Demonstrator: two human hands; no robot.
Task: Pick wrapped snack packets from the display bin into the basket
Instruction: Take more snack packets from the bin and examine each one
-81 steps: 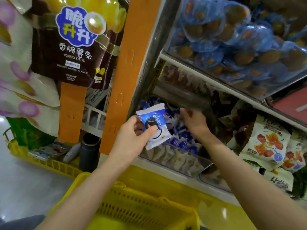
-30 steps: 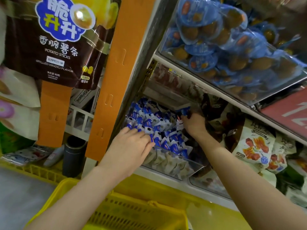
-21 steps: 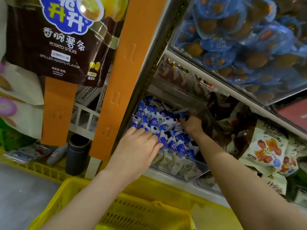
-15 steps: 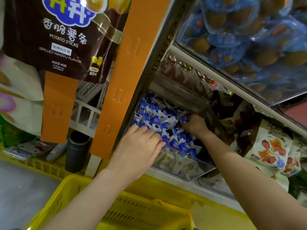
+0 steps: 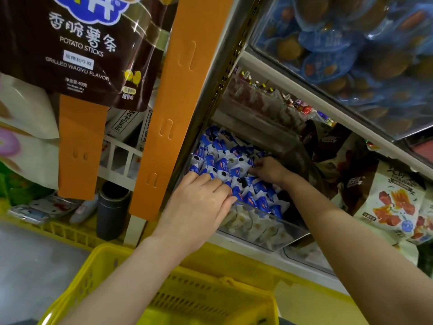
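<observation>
two hands are in the display bin (image 5: 264,227) at this reading, neither over the basket (image 5: 98,261).

change, left hand (image 5: 199,205): 2.7 s ago it held one blue-and-white packet up in front of the bin. from 1.0 s ago on, that packet is out of it. the hand now lies palm down on the near-left corner of the pile, fingers (image 5: 218,187) nearly straight and resting on the packets (image 5: 220,160). i see nothing held. where the lifted packet went is not shown; the basket's inside is mostly hidden by my forearm.

change, right hand (image 5: 269,171): 1.0 s ago it was at the back of the bin with a blue packet at its fingertips. it has since come forward and down into the middle of the pile. fingertips (image 5: 256,164) are curled in among the wrappers. i cannot tell whether they pinch one or only dig.

position of stock: the packets fill the clear bin on the lower shelf. the yellow basket sits below and nearer to me.

judgement: one pick cycle appears closed and the next is starting. both hands are selecting, and no packet is yet lifted clear. wrappers look slick and loosely heaped, so a pinch on an edge seems the safer hold.
</observation>
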